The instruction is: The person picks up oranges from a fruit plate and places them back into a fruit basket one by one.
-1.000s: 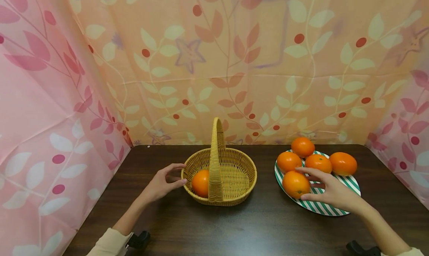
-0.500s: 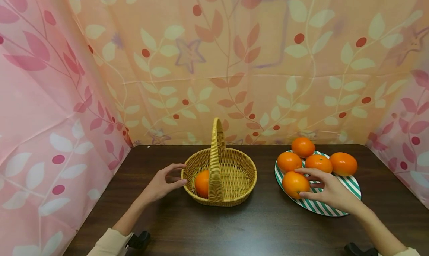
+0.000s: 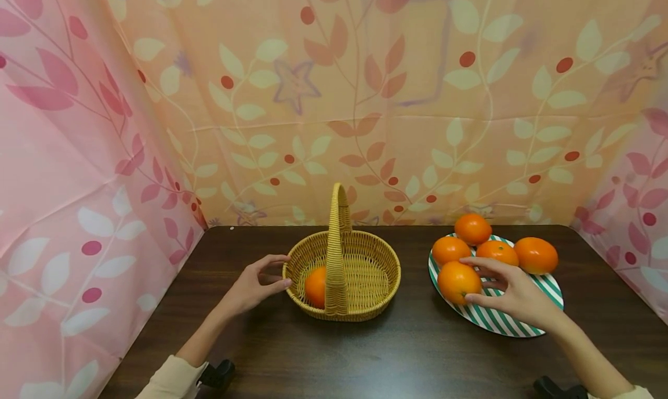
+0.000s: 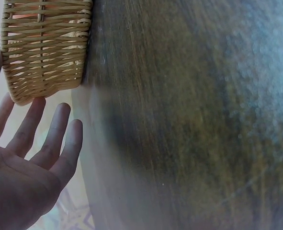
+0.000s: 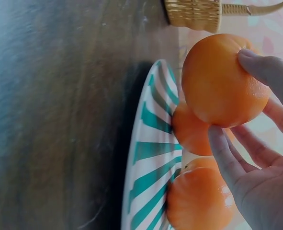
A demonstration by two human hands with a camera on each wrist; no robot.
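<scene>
In the head view, a yellow wicker basket with a tall handle stands mid-table. One orange lies in its left half, partly behind the handle. My left hand touches the basket's left end with relaxed, nearly straight fingers; the left wrist view shows fingertips against the woven outside. My right hand pinches another orange between thumb and fingers at the front left of a green-and-white striped plate. In the right wrist view this orange hangs clear of the plate.
Several more oranges sit on the back part of the plate, one at its far edge. The dark wooden table ends at a floral cloth behind. A pink cloth closes the left side.
The orange in my right hand has turned a little and risen slightly, with the thumb now firmer on it. The orange in the basket has rolled slightly right. My left hand stays put.
</scene>
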